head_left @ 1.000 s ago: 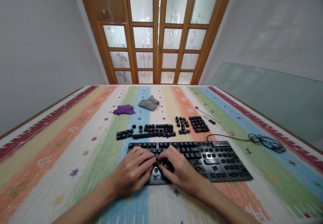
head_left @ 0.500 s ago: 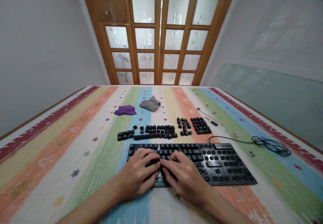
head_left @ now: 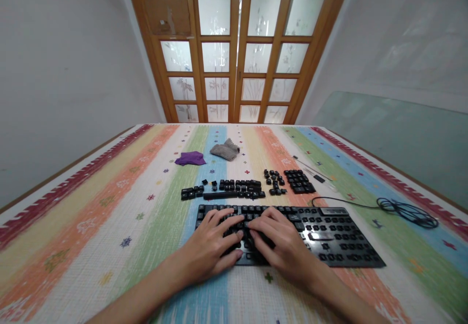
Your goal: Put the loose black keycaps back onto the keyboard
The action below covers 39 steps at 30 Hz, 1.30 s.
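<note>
A black keyboard point(head_left: 331, 253) lies on the table in front of me, part of it covered by my hands. Its left half bears keycaps, while many positions on the right have none. My left hand point(head_left: 215, 243) rests over the left part with fingers spread, fingertips on or just above the keys. Beside it, my right hand point(head_left: 280, 241) reaches over the middle with thumb and index tips close together at the keys; anything between them is too small to make out. Behind the keyboard lie loose keycaps point(head_left: 239, 185), among them a long space bar point(head_left: 220, 195).
More keycaps form a block point(head_left: 300, 181) and a small cluster point(head_left: 274, 180) at the right. Farther back lie a purple cloth point(head_left: 190, 158) and a grey cloth point(head_left: 224, 150). A coiled cable point(head_left: 405, 212) and a thin rod-like tool point(head_left: 314, 169) are on the striped tablecloth point(head_left: 146, 246).
My left fingers have spread apart and drawn away from my right fingertips, which were touching or nearly touching them. The whole view has shifted slightly; keyboard and loose keycaps stay in place on the table.
</note>
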### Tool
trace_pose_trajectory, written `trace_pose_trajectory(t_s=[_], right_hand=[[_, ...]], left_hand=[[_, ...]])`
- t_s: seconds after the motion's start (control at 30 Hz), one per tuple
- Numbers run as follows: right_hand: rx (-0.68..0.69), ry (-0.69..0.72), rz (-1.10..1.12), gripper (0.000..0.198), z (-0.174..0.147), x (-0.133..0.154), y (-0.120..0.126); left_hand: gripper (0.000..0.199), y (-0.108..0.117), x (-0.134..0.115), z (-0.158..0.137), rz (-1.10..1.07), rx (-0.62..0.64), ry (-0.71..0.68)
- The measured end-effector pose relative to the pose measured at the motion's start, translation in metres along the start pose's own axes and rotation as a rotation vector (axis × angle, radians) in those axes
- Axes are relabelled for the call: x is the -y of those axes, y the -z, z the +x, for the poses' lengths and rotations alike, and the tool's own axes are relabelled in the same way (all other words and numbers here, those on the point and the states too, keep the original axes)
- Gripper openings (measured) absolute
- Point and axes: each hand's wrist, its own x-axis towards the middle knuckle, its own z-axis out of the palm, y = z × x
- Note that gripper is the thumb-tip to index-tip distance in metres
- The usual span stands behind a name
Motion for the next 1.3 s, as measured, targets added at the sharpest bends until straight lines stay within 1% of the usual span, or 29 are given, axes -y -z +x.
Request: trace_pose_trajectory(t_s=[0.1,0.2,0.3,0.4,0.47,0.5,0.63,0.73,0.83,1.0,1.2,1.3], right_hand=[[0.001,0.013,0.014,0.018,0.008,-0.004,0.0],[0.041,0.051,0.001,0.016,0.022,-0.008,-0.001],[0.079,0.056,0.006,0.015,0.042,-0.014,-0.002],[0.121,0.008,0.008,0.01,0.068,-0.024,-0.007],[0.191,-0.059,-0.044,0.008,0.087,-0.033,-0.015],[0.203,-0.077,-0.062,0.008,0.096,-0.038,-0.02],[0.253,-0.116,-0.124,0.009,0.127,-0.06,-0.044],[0.303,-0.122,-0.169,0.013,0.143,-0.072,-0.06],[0.365,-0.102,-0.207,0.017,0.152,-0.079,-0.071],[0.463,-0.061,-0.242,0.014,0.158,-0.081,-0.079],[0.491,-0.093,-0.294,0.017,0.16,-0.084,-0.083],[0.494,-0.12,-0.328,0.025,0.161,-0.086,-0.086]], left_hand=[[0.033,0.0,0.0,-0.002,0.014,0.04,0.019],[0.04,-0.001,0.002,-0.002,0.025,0.068,0.02],[0.036,-0.005,0.003,-0.003,0.014,0.015,-0.002],[0.03,-0.008,0.004,-0.005,-0.003,-0.047,-0.042],[0.029,-0.01,0.004,-0.006,-0.01,-0.057,-0.066],[0.028,-0.01,0.004,-0.007,-0.013,-0.057,-0.071],[0.028,-0.009,0.005,-0.008,-0.029,-0.069,-0.074],[0.027,-0.008,0.005,-0.008,-0.026,-0.079,-0.08],[0.026,-0.008,0.005,-0.008,-0.029,-0.087,-0.083],[0.026,-0.01,0.005,-0.007,-0.044,-0.079,-0.077],[0.025,-0.01,0.006,-0.006,-0.047,-0.072,-0.087],[0.026,-0.01,0.006,-0.005,-0.051,-0.066,-0.086]])
